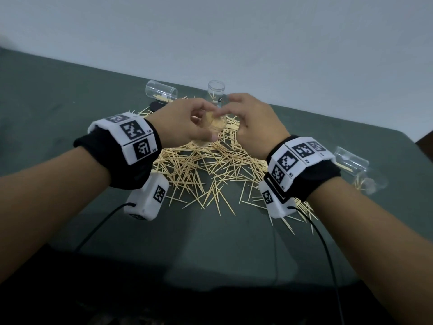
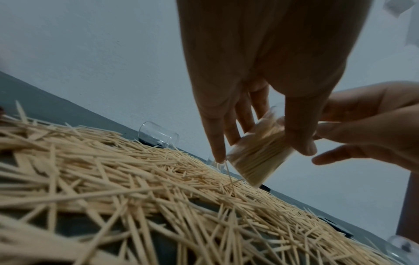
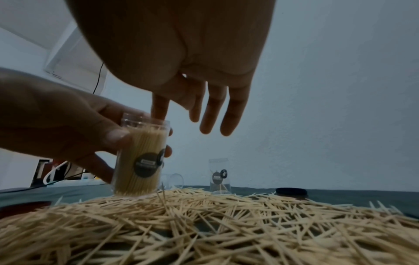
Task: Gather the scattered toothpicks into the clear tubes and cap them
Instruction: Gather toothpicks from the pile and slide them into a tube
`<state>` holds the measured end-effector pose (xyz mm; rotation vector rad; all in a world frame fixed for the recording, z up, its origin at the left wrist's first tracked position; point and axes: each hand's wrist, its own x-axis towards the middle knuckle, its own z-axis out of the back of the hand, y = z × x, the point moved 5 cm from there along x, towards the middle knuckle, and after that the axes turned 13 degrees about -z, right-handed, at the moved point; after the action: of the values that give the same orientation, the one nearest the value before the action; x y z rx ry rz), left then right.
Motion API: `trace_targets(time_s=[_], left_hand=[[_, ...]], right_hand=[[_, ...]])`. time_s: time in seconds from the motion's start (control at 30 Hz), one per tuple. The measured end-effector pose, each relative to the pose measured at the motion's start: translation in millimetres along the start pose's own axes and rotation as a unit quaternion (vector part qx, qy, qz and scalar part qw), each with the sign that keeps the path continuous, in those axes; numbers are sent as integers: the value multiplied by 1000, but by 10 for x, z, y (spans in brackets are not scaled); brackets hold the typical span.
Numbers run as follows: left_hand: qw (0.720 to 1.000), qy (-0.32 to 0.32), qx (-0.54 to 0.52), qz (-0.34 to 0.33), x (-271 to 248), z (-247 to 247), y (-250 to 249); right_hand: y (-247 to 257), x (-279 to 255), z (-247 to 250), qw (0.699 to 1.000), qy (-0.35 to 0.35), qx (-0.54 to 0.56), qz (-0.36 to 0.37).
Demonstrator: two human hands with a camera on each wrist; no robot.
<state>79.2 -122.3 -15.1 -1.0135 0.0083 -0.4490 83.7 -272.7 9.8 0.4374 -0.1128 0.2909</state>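
My left hand [image 1: 208,124] grips a clear tube [image 1: 218,124] packed with toothpicks, thumb on one side and fingers on the other. It holds the tube upright just above the toothpick pile [image 1: 206,165]. In the right wrist view the tube [image 3: 140,175] carries a round black label and its mouth has no cap. My right hand [image 3: 176,114] hovers over that mouth with straight fingers, its index fingertip touching the rim. The left wrist view shows the same tube [image 2: 256,166] tilted between my fingers, with the right hand [image 2: 340,136] beside it.
On the green table [image 1: 70,90], an empty tube [image 1: 161,91] lies at the back left beside a black cap [image 1: 155,106]. An upright tube [image 1: 216,90] holding a few toothpicks stands behind my hands. Another clear tube [image 1: 350,160] lies at the right. A second black cap [image 3: 291,191] sits past the pile.
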Motion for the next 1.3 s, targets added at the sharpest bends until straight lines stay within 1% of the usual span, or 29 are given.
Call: trace_targets(time_s=[0.1,0.17,0.23,0.3,0.37,0.43,0.5,0.57,0.63,0.7,0.8,0.93,1.03,1.17,1.23,1.3], left_hand=[[1000,-18,4,15,9,35,24],[999,-24,18,23,17,54,49],[999,-21,36,26,20,65,81],[998,-19,50,33,14,78,106],[998,-16,61,32,18,86,113],[997,-13,68,28,22,85,104],[997,-10,68,30,23,79,106],[997,-6,70,31,22,67,108],[997,-2,75,27,25,56,105],[997,-3,75,26,28,55,101],[997,-6,71,25,32,60,105],[998,-13,62,29,34,57,119],[998,-11,64,26,35,50,121],[998,-10,65,25,33,54,122],[997,-10,66,25,28,57,120],[997,-12,67,26,25,63,114]], right_hand=[[-40,0,130,999,-27,20,-8],[-117,3,174,998,-15,51,-27],[-224,6,138,998,33,31,-49],[-358,-20,75,990,103,-56,-79],[-509,-84,22,965,175,-148,-125],[-618,-149,-10,938,230,-204,-158],[-694,-176,-41,919,268,-226,-179],[-751,-173,-73,905,287,-247,-193],[-790,-167,-76,895,283,-279,-202],[-791,-166,-63,897,266,-289,-204],[-747,-161,-55,914,240,-269,-186],[-642,-128,-130,939,212,-229,-142],[-545,-92,-211,952,191,-212,-115],[-481,-81,-250,966,183,-148,-103],[-491,-78,-220,967,180,-148,-104],[-552,-78,-193,956,189,-185,-128]])
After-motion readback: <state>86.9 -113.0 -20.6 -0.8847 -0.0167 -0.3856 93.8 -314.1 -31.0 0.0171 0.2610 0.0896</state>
